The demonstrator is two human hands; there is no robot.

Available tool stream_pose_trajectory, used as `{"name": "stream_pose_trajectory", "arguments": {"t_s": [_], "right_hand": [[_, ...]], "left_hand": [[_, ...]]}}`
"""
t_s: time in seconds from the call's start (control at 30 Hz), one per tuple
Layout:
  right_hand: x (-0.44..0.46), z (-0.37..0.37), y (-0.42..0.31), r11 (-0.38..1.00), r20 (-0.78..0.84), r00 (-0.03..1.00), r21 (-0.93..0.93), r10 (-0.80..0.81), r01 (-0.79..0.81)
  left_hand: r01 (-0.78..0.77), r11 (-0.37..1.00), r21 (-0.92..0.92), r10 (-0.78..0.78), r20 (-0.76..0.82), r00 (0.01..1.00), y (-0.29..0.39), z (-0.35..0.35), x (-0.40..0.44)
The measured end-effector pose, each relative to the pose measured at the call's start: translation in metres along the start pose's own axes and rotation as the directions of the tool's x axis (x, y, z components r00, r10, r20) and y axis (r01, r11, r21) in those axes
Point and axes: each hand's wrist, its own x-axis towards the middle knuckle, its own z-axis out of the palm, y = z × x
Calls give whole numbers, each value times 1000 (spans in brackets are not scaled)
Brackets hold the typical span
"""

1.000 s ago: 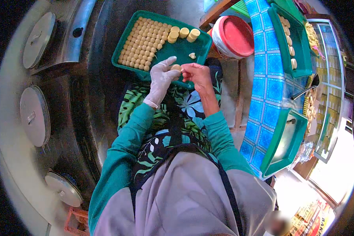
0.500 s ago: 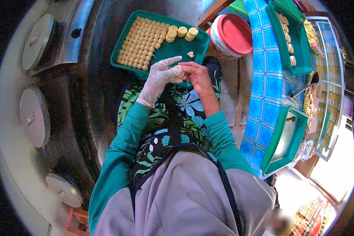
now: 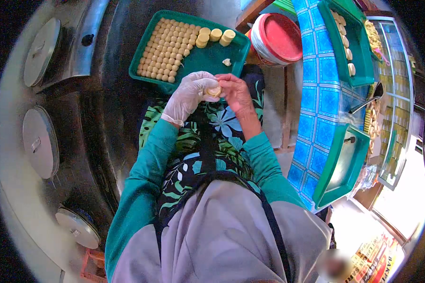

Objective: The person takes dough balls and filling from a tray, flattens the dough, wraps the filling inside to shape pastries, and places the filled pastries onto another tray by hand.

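Observation:
Between my hands, just in front of the tray's near edge, is a small round piece of pale dough [image 3: 214, 91]. My left hand [image 3: 188, 96], in a thin white glove, is closed around it. The bare fingers of my right hand [image 3: 238, 96] pinch its right edge. A green tray [image 3: 204, 65] lies beyond my hands. Rows of small round dough balls [image 3: 164, 52] fill its left part. Short stacks of flat dough discs [image 3: 216, 35] stand at its far right, and a small whitish lump [image 3: 226, 62] lies nearer to me.
At the right, a table with a blue checked cover [image 3: 309, 118] bears a green tray with dough pieces [image 3: 348, 54], another green tray [image 3: 337, 188] and a dark ladle-like utensil [image 3: 366, 100]. A red-lidded bucket [image 3: 281, 37] stands beside it. Round metal lids [image 3: 40, 141] are at the left.
My left index finger, stretched out before, has curled in. Both hands have turned slightly, so more of the dough piece's face shows. The view has shifted a little.

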Motion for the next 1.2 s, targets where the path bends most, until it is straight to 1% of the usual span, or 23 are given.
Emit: {"name": "stream_pose_trajectory", "arguments": {"t_s": [0.03,0.17,0.2,0.23,0.27,0.33,0.37,0.4,0.47,0.5,0.53,0.6,0.8,0.83,0.87,0.9,0.97,1.03,1.07,1.1,1.13,1.17,1.2], "right_hand": [[2,-2,2,988,33,997,135,72,-76],[5,-2,7,978,48,993,171,109,-116],[2,1,9,923,27,973,-311,-229,226],[-1,7,7,543,166,843,-698,-512,467],[-4,11,4,543,167,843,-698,-512,467],[-10,17,-3,204,317,709,-813,-630,546],[-12,17,-1,169,337,698,-819,-631,548],[-14,18,1,167,336,698,-821,-632,546],[-16,20,6,477,197,759,-673,-620,565],[-13,10,19,584,149,799,-607,-583,539],[-14,13,21,585,151,799,-606,-582,540],[-18,20,26,659,11,831,-604,-555,449],[-12,22,28,801,-71,883,-460,-463,383],[-11,23,28,801,-68,884,-459,-462,383],[-11,25,27,724,-49,851,-552,-524,414],[-11,26,27,636,-25,814,-638,-581,434],[-13,25,29,634,-47,810,-650,-584,420],[-13,23,31,632,-77,804,-663,-590,400],[-11,21,31,753,-172,837,-556,-519,353],[-9,20,30,851,-252,865,-430,-433,300],[-8,18,27,850,-252,865,-432,-435,302],[-8,14,23,881,-234,899,-395,-370,260],[-8,11,19,909,-214,929,-357,-302,213]], "left_hand": [[-7,999,51,6,22,1000,0,-1,2],[-30,984,175,26,23,999,3,-4,3],[-37,996,87,37,9,999,3,-3,4],[-46,999,-2,46,-4,999,3,-3,4],[-47,999,-2,47,-5,999,3,-3,4],[-14,997,-73,12,-30,999,-2,-3,4],[-11,997,-73,9,-25,1000,-5,-2,5],[-19,993,-115,16,-31,999,-8,-3,5],[-31,987,-159,26,-39,999,-8,0,5],[-68,989,-129,61,-62,996,-9,3,6],[-104,990,-98,95,-84,992,-9,6,6],[-147,982,-114,134,-117,984,-11,10,6],[-279,953,-118,261,-151,954,-28,2,13],[-304,946,-115,286,-153,946,-26,4,11],[-307,945,-114,288,-154,945,-24,6,10],[-281,939,-197,245,-189,951,-23,8,9],[-259,924,-280,201,-221,954,-23,9,10],[-242,874,-421,191,-159,969,-27,10,13],[-237,875,-422,189,-154,970,-26,10,12],[-127,937,-324,92,-122,988,-23,8,10],[-15,976,-218,-7,-102,995,-18,8,6],[11,995,-104,-21,-97,995,-11,10,-1],[9,995,-104,-20,-100,995,-10,7,-1]]}}
